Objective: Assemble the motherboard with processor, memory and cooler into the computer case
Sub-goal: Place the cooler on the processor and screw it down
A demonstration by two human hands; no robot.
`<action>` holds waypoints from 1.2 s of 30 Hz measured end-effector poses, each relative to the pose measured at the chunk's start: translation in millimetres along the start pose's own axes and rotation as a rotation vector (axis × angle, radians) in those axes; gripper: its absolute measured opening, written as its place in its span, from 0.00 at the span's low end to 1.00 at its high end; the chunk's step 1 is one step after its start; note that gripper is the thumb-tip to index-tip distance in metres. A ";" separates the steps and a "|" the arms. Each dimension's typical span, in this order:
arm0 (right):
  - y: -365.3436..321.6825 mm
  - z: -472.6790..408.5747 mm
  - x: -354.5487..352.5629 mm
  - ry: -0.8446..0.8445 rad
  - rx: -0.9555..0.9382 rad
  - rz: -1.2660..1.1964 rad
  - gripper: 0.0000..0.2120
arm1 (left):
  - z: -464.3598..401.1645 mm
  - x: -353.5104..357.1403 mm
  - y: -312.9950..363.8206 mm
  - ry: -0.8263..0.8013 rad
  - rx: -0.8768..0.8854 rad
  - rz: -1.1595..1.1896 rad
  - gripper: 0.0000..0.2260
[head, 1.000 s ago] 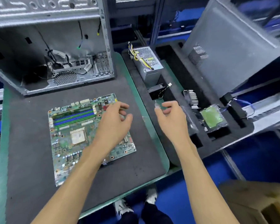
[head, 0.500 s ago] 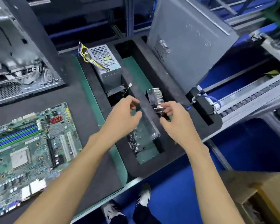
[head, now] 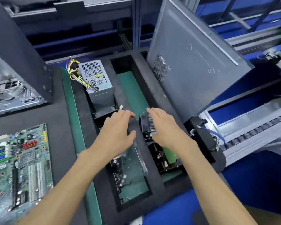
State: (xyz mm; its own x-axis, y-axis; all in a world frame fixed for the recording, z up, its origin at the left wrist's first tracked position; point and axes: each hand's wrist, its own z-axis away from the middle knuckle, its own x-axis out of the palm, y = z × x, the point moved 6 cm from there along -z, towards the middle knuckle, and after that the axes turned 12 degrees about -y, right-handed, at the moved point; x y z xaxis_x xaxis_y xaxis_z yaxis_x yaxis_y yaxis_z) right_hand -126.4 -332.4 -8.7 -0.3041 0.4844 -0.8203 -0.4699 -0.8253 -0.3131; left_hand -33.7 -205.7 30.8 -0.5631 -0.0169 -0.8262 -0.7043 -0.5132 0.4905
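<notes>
Right hand (head: 165, 127) grips cooler (head: 147, 125) inside foam tray (head: 154, 88) compartment.

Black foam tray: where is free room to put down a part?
Free: the green-floored slot between the grey power supply and the leaning grey side panel. Crowded: the finned black cooler pocket, where both hands are.

- Motherboard (head: 21, 163), at 9 o'clock: green board, blue and green memory slots, a red block, white connectors, a silver-grey finned chip.
- Foam tray (head: 154, 88), centre: black, with green floors in its compartments.
- Power supply (head: 96, 79), at 11 o'clock: grey metal, honeycomb perforation, yellow and purple wires.
- Cooler (head: 147, 125), centre: black body, silver striped fins.
- Side panel (head: 195, 62), at 1 o'clock: grey with a dotted vent patch.
- Work mat (head: 55, 124): dark grey, green-edged.
- Computer case (head: 15, 65), at 10 o'clock: dark grey shell, silver interior.
</notes>
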 end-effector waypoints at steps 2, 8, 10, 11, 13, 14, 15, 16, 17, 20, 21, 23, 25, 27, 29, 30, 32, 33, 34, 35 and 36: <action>-0.7 -15.7 5.1 -0.054 -0.028 0.032 0.48 | -4.6 2.6 -0.3 0.012 0.007 -0.008 0.20; 3.6 -44.2 19.8 -0.188 -0.019 0.031 0.52 | -12.8 9.6 -2.7 0.023 0.024 -0.023 0.19; 2.3 -48.0 22.4 -0.185 -0.015 0.024 0.51 | -12.9 10.6 -3.5 0.024 0.028 -0.017 0.19; 1.4 -49.3 22.0 -0.175 -0.010 0.022 0.51 | -12.5 11.1 -4.0 0.021 0.028 -0.016 0.19; -0.9 -51.6 18.9 -0.142 -0.007 0.045 0.47 | -10.8 12.0 -5.3 0.015 0.028 -0.016 0.19; -1.8 -52.0 16.9 -0.126 -0.010 0.063 0.45 | -9.4 12.2 -6.0 0.011 0.028 -0.017 0.19; -2.3 -51.8 15.2 -0.110 -0.013 0.075 0.44 | -8.1 12.0 -6.7 0.010 0.027 -0.015 0.18; -2.6 -50.7 13.9 -0.092 -0.019 0.077 0.43 | -6.6 11.6 -7.4 0.010 0.025 -0.012 0.18; -2.8 -48.9 13.5 -0.073 -0.026 0.073 0.43 | -5.0 10.8 -7.9 0.013 0.024 -0.007 0.17; -2.9 -40.4 14.7 0.009 -0.057 0.061 0.41 | -1.5 5.1 -8.5 0.033 0.016 0.009 0.16; -3.0 -37.2 15.5 0.039 -0.063 0.063 0.41 | -0.6 2.6 -8.4 0.042 0.012 0.015 0.16; -4.2 -30.9 16.8 0.091 -0.072 0.075 0.39 | 1.5 -2.6 -8.0 0.055 0.008 0.018 0.16; -5.7 -24.2 17.3 0.130 -0.085 0.069 0.39 | 4.9 -7.4 -7.3 0.069 0.016 0.012 0.15; -7.2 -17.5 14.1 0.167 -0.094 0.048 0.39 | 9.1 -11.7 -5.8 0.084 0.034 0.012 0.15; -8.1 -12.1 6.9 0.201 -0.095 0.032 0.42 | 12.9 -15.0 -4.5 0.098 0.047 0.015 0.14; -8.4 -9.7 2.9 0.212 -0.094 0.027 0.43 | 14.6 -16.0 -3.8 0.104 0.052 0.018 0.14; -9.0 -4.5 -3.8 0.222 -0.102 0.019 0.44 | 16.9 -17.2 -2.1 0.107 0.057 0.030 0.15; -8.8 -1.8 -6.6 0.228 -0.106 0.012 0.44 | 17.6 -17.9 -1.2 0.110 0.060 0.037 0.15; -8.7 1.0 -8.9 0.237 -0.112 0.005 0.44 | 18.4 -18.9 -0.8 0.116 0.062 0.041 0.15; -9.1 3.7 -10.6 0.247 -0.118 0.001 0.45 | 19.1 -20.0 -0.7 0.123 0.063 0.045 0.15; -9.8 6.5 -11.5 0.256 -0.124 -0.002 0.45 | 19.8 -20.9 -0.6 0.128 0.064 0.048 0.15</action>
State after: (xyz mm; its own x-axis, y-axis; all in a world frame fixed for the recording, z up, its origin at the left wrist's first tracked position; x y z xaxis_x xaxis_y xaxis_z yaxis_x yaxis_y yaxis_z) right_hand -123.6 -328.0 7.0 -0.0767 0.4100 -0.9089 -0.3604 -0.8613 -0.3581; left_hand -30.1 -188.1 53.2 -0.5397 -0.1518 -0.8280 -0.7064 -0.4534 0.5436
